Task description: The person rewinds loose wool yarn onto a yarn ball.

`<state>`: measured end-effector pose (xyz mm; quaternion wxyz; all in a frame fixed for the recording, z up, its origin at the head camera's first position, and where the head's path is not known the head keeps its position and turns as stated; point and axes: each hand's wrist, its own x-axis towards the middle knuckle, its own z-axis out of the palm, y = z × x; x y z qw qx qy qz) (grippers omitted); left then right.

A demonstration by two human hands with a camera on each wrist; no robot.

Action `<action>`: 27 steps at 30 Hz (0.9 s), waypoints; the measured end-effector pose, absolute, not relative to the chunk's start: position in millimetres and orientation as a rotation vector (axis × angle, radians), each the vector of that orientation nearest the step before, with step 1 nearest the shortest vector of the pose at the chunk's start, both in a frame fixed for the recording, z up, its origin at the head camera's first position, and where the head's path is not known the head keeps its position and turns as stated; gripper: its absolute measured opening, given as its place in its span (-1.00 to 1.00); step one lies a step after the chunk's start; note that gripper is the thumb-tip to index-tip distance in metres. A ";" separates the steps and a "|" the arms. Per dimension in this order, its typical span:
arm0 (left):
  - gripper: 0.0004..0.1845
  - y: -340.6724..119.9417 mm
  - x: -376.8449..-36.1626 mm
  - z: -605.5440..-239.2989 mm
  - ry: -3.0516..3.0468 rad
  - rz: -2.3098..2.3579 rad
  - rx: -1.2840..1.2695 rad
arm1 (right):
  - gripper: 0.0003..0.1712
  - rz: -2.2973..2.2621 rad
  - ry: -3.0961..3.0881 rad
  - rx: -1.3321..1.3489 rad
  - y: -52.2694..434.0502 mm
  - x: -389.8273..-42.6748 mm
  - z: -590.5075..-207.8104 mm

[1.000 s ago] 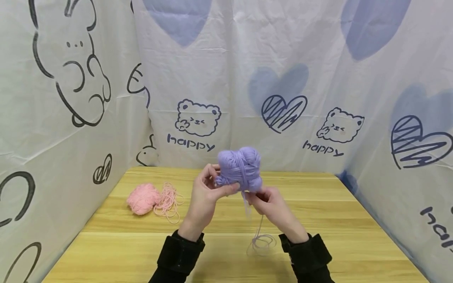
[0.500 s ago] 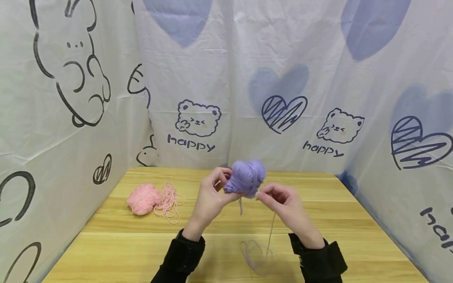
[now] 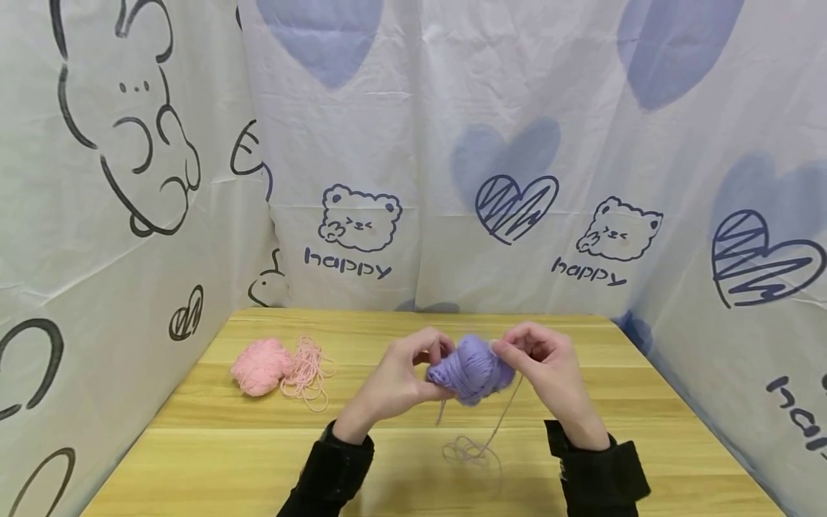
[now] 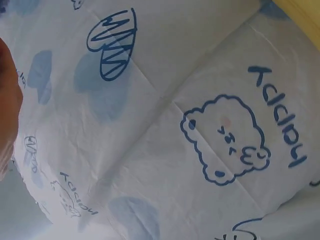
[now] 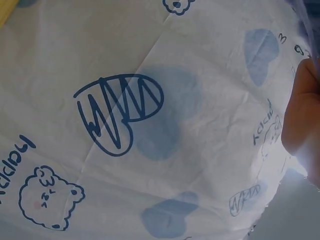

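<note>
The purple yarn ball sits right between the two hands, held up a little above the wooden table. The left hand grips its left side with curled fingers and thumb. The right hand touches its upper right side and pinches the yarn there — both hands are equally near. A loose purple strand hangs down from the ball to a small coil on the table, near the right hand. A pink yarn ball lies well apart, far to the left.
</note>
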<state>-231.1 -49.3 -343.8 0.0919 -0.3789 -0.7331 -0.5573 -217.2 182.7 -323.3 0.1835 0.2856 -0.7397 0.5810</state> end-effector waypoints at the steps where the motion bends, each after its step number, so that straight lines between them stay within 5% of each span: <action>1: -0.61 -49.7 -230.7 -343.8 -2.173 -1.681 -1.155 | -0.93 1.656 -2.086 0.801 183.8 -217.9 -323.6; 10: -0.62 -56.5 -226.8 -339.9 -2.048 -1.991 -1.310 | -0.90 1.820 -2.093 0.750 186.6 -225.0 -325.2; 19: -0.62 -58.7 -224.5 -338.1 -1.802 -2.222 -1.352 | -0.66 1.913 -2.054 0.913 170.7 -233.0 -334.1; 27: -0.59 -58.8 -222.3 -334.0 -1.676 -2.377 -1.148 | -0.69 1.839 -2.167 0.826 155.9 -237.4 -344.9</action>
